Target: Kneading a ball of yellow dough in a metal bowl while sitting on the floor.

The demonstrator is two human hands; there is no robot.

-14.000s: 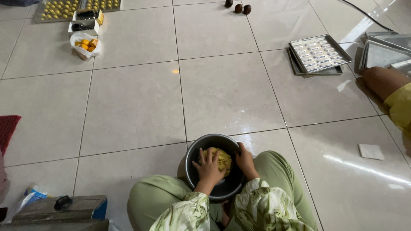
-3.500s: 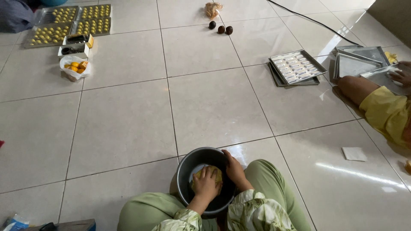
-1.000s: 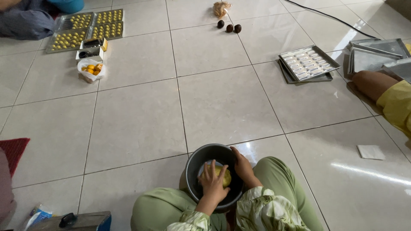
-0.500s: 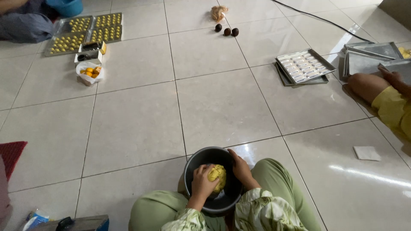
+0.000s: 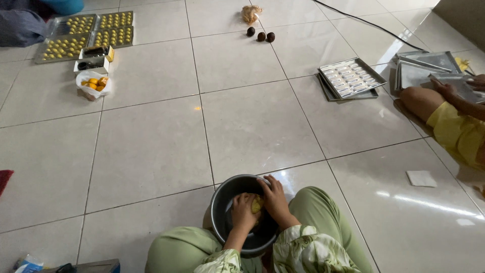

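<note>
1. Dough, a yellow lump, lies inside the dark round bowl between the person's knees.
2. Left hand is closed around the lump; right hand presses on it from the far side, fingers curled.
3. Step in hand seems kneading or shaping.
4. Next squeeze needs both palms pushing together, bowl kept steady.
5. Beyond the grip, well apart, a tray of pale pieces rests on the tiled floor.
</note>
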